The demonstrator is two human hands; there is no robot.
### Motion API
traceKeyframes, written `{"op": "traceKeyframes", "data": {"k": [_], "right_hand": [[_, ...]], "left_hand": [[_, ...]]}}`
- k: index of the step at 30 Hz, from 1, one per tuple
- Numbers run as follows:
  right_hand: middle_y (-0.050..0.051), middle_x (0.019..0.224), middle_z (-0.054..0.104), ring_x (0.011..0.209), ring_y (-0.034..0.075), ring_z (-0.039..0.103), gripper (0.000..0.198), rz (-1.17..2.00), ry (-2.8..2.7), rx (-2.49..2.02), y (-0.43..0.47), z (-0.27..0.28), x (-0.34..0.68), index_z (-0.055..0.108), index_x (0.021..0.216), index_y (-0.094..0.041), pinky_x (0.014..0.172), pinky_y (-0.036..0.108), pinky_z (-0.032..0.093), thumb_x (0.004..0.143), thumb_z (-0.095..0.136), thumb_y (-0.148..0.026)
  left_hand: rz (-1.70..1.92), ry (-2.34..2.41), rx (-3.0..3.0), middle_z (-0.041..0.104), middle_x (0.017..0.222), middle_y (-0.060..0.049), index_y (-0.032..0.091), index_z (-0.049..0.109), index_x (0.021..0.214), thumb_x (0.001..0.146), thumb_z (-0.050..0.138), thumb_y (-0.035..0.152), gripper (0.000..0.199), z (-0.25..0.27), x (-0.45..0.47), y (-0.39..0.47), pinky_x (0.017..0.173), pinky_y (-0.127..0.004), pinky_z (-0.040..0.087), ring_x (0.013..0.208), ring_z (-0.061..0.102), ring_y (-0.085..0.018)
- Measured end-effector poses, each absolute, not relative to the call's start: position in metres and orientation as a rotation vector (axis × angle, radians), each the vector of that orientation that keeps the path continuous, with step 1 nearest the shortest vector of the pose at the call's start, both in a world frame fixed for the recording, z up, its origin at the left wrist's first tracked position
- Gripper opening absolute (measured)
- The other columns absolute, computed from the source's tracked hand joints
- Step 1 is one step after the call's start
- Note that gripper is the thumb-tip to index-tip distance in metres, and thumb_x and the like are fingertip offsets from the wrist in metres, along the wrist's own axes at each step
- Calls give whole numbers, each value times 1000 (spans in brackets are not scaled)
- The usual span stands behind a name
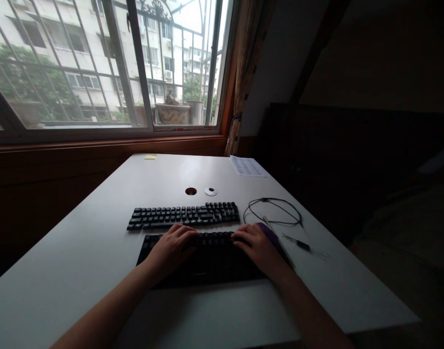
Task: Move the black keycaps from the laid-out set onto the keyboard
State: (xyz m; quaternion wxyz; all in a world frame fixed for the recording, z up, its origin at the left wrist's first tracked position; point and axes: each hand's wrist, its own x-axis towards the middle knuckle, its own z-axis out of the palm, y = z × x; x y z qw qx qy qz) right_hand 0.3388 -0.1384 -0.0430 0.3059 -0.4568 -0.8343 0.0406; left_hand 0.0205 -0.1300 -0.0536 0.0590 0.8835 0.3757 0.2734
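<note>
A black keyboard (214,264) lies near the front of the white table, its lower part dark and hard to make out. Along its far edge runs a row of keycaps (215,237). My left hand (176,242) rests over the keyboard's left half, fingers stretched onto that row. Over the right half, my right hand (254,242) has its fingers spread and tips touching the keys at the top row. Neither hand visibly holds anything. Just beyond lie rows of loose-looking black keycaps (183,215), arranged in a keyboard layout. Something purple (269,233) shows beside my right hand.
A looped black cable (298,213) and a wire tool with a black handle (303,245) lie to the right. Farther back are a round hole (191,191), a white disc (210,191), a printed sheet (248,166) and a yellow note (150,157). A barred window stands behind the table.
</note>
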Motion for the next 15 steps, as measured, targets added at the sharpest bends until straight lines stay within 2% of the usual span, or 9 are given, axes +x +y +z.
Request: {"op": "traceKeyframes", "data": {"k": [15], "right_hand": [[4, 97, 72, 90, 23, 63, 18, -64, -2232, -1166, -138, -54, 337, 75, 104, -27, 84, 42, 52, 91, 67, -18]], "left_hand": [[822, 1134, 2684, 68, 120, -6, 23, 63, 119, 88, 68, 14, 33, -51, 22, -131, 93, -43, 55, 110, 58, -26]]}}
